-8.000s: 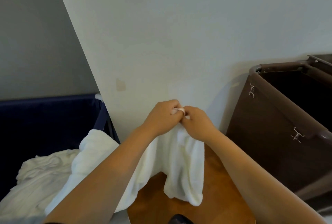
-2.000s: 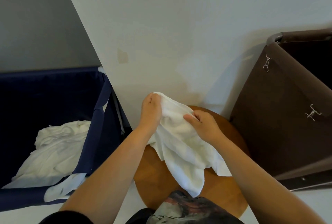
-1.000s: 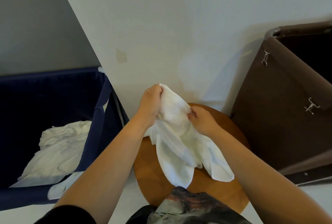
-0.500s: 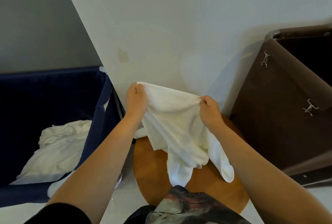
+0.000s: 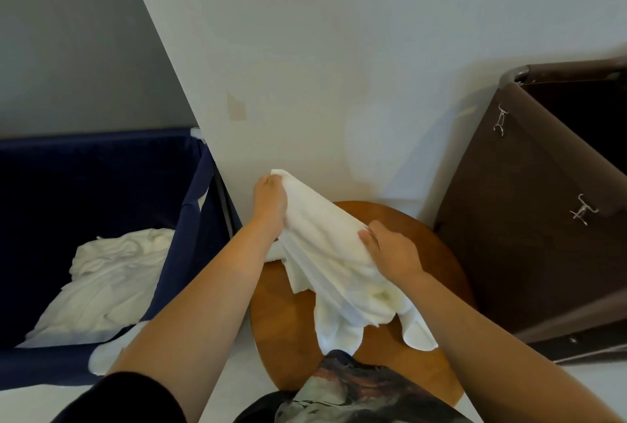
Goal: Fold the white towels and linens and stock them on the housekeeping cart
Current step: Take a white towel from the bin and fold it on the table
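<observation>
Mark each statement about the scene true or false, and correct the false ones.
1. The left hand and the right hand both grip the white towel. True.
2. The navy bin holds crumpled white linen. True.
3. The towel lies folded flat. False: it hangs bunched from the hands over the round wooden table.
4. The navy bin stands on the person's right. False: it stands on the left; the brown hamper is on the right.

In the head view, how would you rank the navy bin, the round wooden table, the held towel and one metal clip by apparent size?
Largest to smallest:
1. navy bin
2. round wooden table, partly covered, so only narrowly ahead
3. held towel
4. metal clip, by far the smallest
</observation>
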`<action>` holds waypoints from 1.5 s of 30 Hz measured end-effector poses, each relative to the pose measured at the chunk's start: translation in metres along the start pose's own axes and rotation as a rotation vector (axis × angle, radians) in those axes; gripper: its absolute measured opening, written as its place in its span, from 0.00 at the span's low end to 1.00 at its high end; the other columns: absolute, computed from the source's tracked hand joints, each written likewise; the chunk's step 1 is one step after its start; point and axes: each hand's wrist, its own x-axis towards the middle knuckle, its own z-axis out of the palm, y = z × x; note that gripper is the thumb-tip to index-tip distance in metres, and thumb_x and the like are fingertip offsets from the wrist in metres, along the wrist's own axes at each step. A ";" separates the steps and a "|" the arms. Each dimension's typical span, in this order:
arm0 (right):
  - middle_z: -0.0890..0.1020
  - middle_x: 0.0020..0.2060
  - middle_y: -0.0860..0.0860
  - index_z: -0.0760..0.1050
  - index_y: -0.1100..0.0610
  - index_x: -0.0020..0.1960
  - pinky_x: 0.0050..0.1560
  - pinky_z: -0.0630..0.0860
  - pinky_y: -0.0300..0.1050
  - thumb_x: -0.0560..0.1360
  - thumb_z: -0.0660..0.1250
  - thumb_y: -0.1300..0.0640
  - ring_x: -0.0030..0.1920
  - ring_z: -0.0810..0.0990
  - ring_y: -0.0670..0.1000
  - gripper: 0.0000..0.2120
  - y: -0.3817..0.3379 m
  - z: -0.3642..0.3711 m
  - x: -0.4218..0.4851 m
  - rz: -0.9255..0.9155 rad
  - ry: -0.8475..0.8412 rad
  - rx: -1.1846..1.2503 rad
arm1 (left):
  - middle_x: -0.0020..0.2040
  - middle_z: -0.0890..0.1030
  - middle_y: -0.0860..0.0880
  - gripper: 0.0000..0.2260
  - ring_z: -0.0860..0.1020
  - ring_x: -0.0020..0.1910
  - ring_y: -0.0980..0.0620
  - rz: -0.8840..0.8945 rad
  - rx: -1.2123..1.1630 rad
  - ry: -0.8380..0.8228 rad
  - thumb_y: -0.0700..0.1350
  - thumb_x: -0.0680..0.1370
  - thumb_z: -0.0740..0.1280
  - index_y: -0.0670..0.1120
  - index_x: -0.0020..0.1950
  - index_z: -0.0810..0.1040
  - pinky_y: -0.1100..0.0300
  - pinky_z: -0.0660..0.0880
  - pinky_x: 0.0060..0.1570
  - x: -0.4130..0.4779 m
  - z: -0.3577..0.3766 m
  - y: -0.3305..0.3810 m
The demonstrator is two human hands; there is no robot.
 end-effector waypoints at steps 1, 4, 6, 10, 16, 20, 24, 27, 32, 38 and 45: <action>0.75 0.39 0.50 0.64 0.52 0.48 0.31 0.64 0.39 0.82 0.49 0.46 0.38 0.73 0.51 0.12 0.000 -0.001 0.001 0.013 0.018 0.016 | 0.52 0.76 0.41 0.15 0.72 0.45 0.48 0.018 -0.025 -0.008 0.41 0.80 0.51 0.38 0.59 0.73 0.57 0.68 0.43 -0.001 0.000 0.001; 0.78 0.43 0.54 0.70 0.58 0.50 0.40 0.69 0.46 0.81 0.51 0.45 0.44 0.77 0.56 0.17 0.000 -0.020 0.011 0.061 0.138 0.090 | 0.33 0.61 0.50 0.11 0.59 0.32 0.53 0.092 -0.052 -0.034 0.42 0.78 0.53 0.46 0.35 0.61 0.59 0.57 0.33 -0.001 -0.003 0.005; 0.79 0.42 0.57 0.71 0.60 0.50 0.42 0.70 0.49 0.81 0.53 0.46 0.44 0.77 0.59 0.18 -0.001 -0.044 0.021 0.039 0.233 0.120 | 0.32 0.58 0.51 0.11 0.57 0.32 0.53 0.178 -0.085 -0.120 0.43 0.74 0.57 0.48 0.34 0.56 0.58 0.56 0.33 -0.001 -0.009 0.011; 0.77 0.37 0.54 0.72 0.61 0.49 0.41 0.70 0.50 0.80 0.56 0.46 0.41 0.77 0.60 0.17 -0.016 -0.109 0.043 -0.043 0.312 0.137 | 0.31 0.65 0.51 0.08 0.63 0.30 0.53 0.316 0.022 -0.319 0.45 0.63 0.62 0.47 0.33 0.63 0.60 0.60 0.31 -0.005 -0.022 0.049; 0.75 0.35 0.53 0.72 0.61 0.47 0.37 0.65 0.47 0.80 0.56 0.45 0.39 0.74 0.57 0.18 -0.049 -0.208 0.060 -0.197 0.409 0.009 | 0.36 0.77 0.50 0.09 0.76 0.36 0.52 0.432 0.225 -0.525 0.41 0.67 0.74 0.46 0.38 0.74 0.64 0.72 0.30 -0.007 -0.041 0.136; 0.70 0.29 0.51 0.67 0.60 0.42 0.36 0.64 0.48 0.80 0.57 0.48 0.36 0.73 0.58 0.16 -0.067 -0.254 0.059 -0.314 0.531 -0.029 | 0.43 0.82 0.50 0.05 0.81 0.42 0.52 0.537 0.153 -0.528 0.43 0.73 0.72 0.46 0.46 0.78 0.62 0.78 0.41 -0.010 -0.055 0.189; 0.68 0.27 0.48 0.65 0.58 0.42 0.36 0.64 0.47 0.81 0.56 0.49 0.33 0.71 0.57 0.15 -0.083 -0.289 0.058 -0.403 0.632 -0.109 | 0.44 0.85 0.50 0.05 0.83 0.44 0.52 0.586 -0.030 -0.512 0.42 0.76 0.69 0.45 0.51 0.80 0.61 0.80 0.43 -0.018 -0.066 0.229; 0.72 0.30 0.52 0.69 0.61 0.43 0.35 0.64 0.47 0.80 0.58 0.49 0.33 0.72 0.58 0.15 -0.098 -0.305 0.059 -0.474 0.685 -0.162 | 0.37 0.81 0.48 0.06 0.79 0.37 0.50 0.709 0.049 -0.285 0.43 0.75 0.71 0.43 0.41 0.78 0.60 0.77 0.37 -0.018 -0.066 0.244; 0.72 0.28 0.53 0.72 0.63 0.43 0.35 0.65 0.47 0.79 0.60 0.50 0.32 0.71 0.58 0.17 -0.108 -0.307 0.061 -0.509 0.703 -0.139 | 0.38 0.72 0.50 0.14 0.71 0.36 0.50 0.885 0.273 0.046 0.47 0.74 0.72 0.46 0.38 0.68 0.57 0.68 0.37 -0.013 -0.061 0.249; 0.75 0.32 0.54 0.68 0.60 0.44 0.36 0.66 0.47 0.81 0.56 0.49 0.35 0.74 0.58 0.15 -0.095 -0.304 0.065 -0.404 0.622 -0.157 | 0.37 0.78 0.49 0.09 0.76 0.36 0.50 0.562 -0.099 -0.463 0.44 0.74 0.71 0.48 0.38 0.72 0.60 0.74 0.36 -0.027 -0.076 0.239; 0.80 0.42 0.57 0.65 0.57 0.64 0.48 0.75 0.51 0.81 0.53 0.48 0.46 0.78 0.60 0.16 -0.093 -0.291 0.066 -0.329 0.537 -0.131 | 0.42 0.83 0.47 0.08 0.82 0.39 0.51 0.468 0.106 -0.585 0.47 0.72 0.71 0.45 0.48 0.80 0.59 0.80 0.38 -0.034 -0.087 0.236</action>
